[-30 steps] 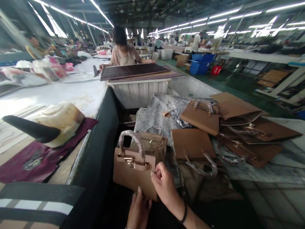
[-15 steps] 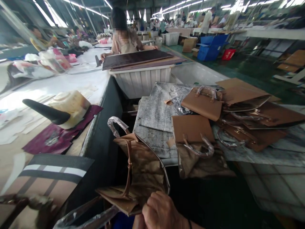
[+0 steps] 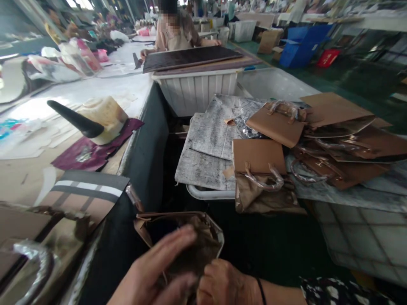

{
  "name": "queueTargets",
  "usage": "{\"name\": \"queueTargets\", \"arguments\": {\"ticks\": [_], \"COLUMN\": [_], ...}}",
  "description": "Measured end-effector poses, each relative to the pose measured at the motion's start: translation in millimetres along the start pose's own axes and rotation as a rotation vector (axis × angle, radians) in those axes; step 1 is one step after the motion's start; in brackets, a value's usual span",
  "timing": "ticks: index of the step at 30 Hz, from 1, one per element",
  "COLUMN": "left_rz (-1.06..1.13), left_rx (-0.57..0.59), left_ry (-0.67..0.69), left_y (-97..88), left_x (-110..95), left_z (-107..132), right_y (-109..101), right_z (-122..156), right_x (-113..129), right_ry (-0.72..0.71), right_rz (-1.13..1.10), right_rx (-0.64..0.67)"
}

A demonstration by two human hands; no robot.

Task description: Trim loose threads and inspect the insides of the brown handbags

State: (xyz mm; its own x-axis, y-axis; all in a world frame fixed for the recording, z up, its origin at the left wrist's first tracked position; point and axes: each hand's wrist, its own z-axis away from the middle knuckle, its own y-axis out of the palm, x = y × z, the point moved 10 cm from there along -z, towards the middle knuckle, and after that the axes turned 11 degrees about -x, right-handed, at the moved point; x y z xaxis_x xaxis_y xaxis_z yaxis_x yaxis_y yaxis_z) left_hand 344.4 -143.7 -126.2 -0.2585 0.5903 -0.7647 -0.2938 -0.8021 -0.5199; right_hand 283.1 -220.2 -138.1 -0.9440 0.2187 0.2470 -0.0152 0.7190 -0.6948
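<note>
A tan handbag lies open-mouthed toward me at the bottom centre, its inside stuffed with brown paper. My left hand reaches over the bag's opening with fingers stretched out, blurred by motion. My right hand, with a black band at the wrist, is closed on the bag's near edge. Its plastic-wrapped handle sticks out at the left.
More tan and brown handbags lie piled on grey boards over a white crate. A black-nosed form and maroon leather lie on the left table. A striped panel lies nearer. Another person works beyond the crate.
The bag was upright in both hands, then tipped over and brought down close to me. My left hand has come over its open mouth. The view has dropped lower.
</note>
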Motion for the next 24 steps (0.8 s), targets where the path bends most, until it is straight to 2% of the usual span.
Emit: {"name": "queueTargets", "arguments": {"ticks": [2,3,4,6,7,9,11,15,17,21,24], "left_rz": [-0.515,-0.705,-0.831,-0.971,-0.993,-0.998,-0.979,-0.929,-0.842,-0.636,-0.454], "left_rx": [-0.249,-0.256,-0.191,-0.046,-0.023,-0.023,-0.053,-0.103,-0.135,-0.148,-0.115], "left_ry": [0.201,0.244,0.257,0.142,0.104,0.061,0.061,0.006,-0.047,-0.165,-0.244], "left_y": [-31.0,-32.4,-27.2,-20.1,-19.7,-22.9,-31.0,-57.0,-67.6,-69.8,-63.0], "left_x": [-8.9,-5.7,3.2,31.9,39.8,45.0,40.0,29.7,24.5,16.1,17.3], "left_z": [-28.5,-43.3,-58.0,-81.7,-89.3,-96.8,-96.6,-82.5,-71.6,-44.8,-22.9], "right_y": [-2.5,-4.8,-8.1,-13.3,-15.1,-20.0,-28.1,-58.4,-67.2,-59.6,-48.8], "right_z": [0.2,-0.2,-0.8,-0.2,1.0,3.7,4.5,-8.6,-17.9,-31.9,-39.1], "right_x": [5.3,6.7,6.7,4.7,1.5,-11.4,-32.8,-90.7,-116.2,-142.4,-150.8], "right_ry": [-0.021,-0.033,-0.039,-0.053,-0.052,-0.027,0.007,0.051,0.047,-0.018,0.046], "right_rz": [-0.029,-0.043,-0.053,-0.066,-0.062,-0.036,0.011,0.192,0.282,0.357,0.313], "right_rx": [0.061,0.089,0.105,0.141,0.163,0.200,0.227,0.187,0.194,0.293,0.359]}}
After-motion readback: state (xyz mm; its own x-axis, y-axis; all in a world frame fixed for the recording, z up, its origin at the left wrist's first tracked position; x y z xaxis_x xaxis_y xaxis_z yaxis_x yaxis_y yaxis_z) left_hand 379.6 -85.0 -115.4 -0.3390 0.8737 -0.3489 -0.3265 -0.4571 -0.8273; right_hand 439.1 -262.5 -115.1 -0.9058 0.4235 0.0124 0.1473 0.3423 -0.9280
